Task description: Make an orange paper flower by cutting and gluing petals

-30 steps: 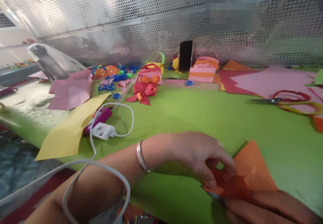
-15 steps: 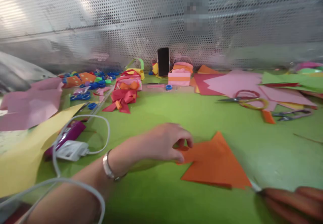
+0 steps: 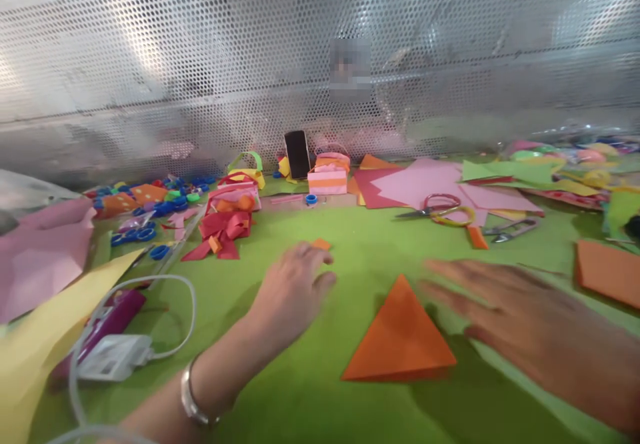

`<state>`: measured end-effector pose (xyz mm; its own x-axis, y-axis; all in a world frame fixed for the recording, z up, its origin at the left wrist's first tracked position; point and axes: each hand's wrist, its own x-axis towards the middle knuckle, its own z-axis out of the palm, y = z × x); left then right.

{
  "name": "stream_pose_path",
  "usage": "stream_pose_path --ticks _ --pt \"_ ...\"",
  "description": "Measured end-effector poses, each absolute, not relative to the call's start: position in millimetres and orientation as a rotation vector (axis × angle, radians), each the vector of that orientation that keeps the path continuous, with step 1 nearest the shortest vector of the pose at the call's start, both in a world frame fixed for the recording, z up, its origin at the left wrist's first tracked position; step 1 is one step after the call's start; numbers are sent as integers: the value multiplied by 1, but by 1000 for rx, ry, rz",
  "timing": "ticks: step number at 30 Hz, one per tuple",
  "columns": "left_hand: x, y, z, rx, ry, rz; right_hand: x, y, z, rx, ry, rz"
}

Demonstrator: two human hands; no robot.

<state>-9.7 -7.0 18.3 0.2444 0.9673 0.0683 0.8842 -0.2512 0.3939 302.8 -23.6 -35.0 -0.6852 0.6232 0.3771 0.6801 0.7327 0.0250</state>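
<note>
Holds the left hand (image 3: pixel 295 284) near the centre of the frame with thumb and fingers parted, next to a small orange scrap (image 3: pixel 321 244); cannot tell whether touching it. Holds the right hand (image 3: pixel 525 327) at lower right of the frame, with fingers outstretched and spread toward the left. Between both hands, at lower centre, shows a folded orange triangle (image 3: pixel 400 337) lying on the green tabletop (image 3: pixel 310 407). At the right edge, shows a folded orange sheet (image 3: pixel 610 271).
</note>
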Motion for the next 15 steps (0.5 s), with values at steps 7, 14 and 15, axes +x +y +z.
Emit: stream_pose_path --ticks 7,14,15 --pt "1 -22 15 1679 1220 677 227 4 -4 -950 -2698 94" --pt "0 -7 6 1159 1412 943 222 9 -15 -1356 -2099 840" --pt "0 -6 5 1075 1348 995 222 8 -18 -1372 -1976 1008"
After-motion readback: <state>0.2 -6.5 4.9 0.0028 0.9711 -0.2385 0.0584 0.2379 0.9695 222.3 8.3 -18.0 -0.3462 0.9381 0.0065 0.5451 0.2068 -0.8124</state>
